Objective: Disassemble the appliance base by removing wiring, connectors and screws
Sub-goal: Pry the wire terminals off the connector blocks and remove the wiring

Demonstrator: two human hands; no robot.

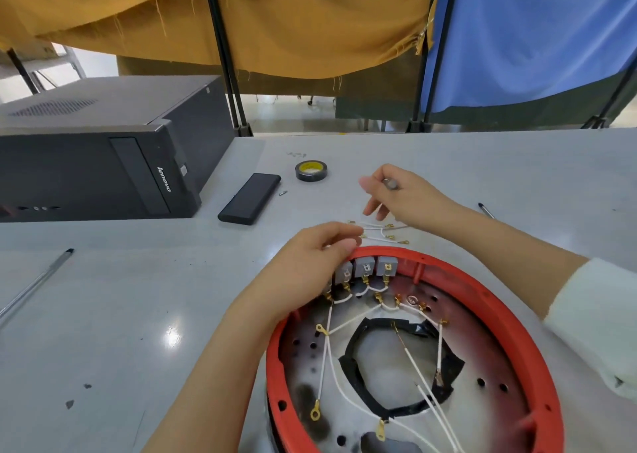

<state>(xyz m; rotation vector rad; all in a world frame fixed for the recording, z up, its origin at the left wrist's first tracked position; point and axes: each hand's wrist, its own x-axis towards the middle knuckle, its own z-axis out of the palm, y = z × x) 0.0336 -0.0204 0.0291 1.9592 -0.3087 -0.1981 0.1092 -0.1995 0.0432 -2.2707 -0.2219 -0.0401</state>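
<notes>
The round appliance base has a red rim and lies in front of me with its inside facing up. White wires with brass terminals cross its metal floor, around a hole edged in black tape. Three grey switch blocks sit under the far rim. My left hand curls over the rim beside the leftmost block and grips it there. Several removed wires lie on the table just beyond the base. My right hand hovers over them, holding a small grey tool, with its fingers pointing down.
A black computer case fills the left back of the table. A flat black box, a tape roll and a small metal bit lie beyond the base. Pens lie at the left and right.
</notes>
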